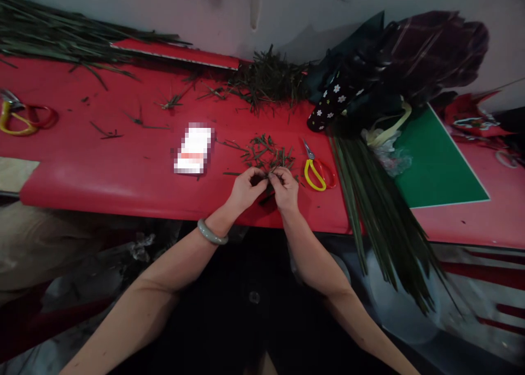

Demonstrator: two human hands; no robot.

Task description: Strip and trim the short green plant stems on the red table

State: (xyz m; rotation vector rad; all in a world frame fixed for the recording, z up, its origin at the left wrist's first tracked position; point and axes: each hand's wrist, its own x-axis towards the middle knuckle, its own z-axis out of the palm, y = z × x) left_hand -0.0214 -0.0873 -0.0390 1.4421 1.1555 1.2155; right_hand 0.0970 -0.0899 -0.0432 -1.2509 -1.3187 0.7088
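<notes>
Nearest, the bare arms (135, 304) cross the table's (135, 194) near edge. Right, long leaves (377, 200) overhang that edge; a rightward elbow swing could drag them off. At the edge, left hand (246, 188) and right hand (286, 189) meet, fingertips pinching a small leaf strip (267, 174), mostly hidden. A slackened pinch could lose it among the similar scraps (262, 151) just beyond. Scissors (315, 175), near right, restrict sideways movement. Clearer room lies left, short of a blurred white slab (194, 150); a tangled heap (274, 80) closes the far side.
</notes>
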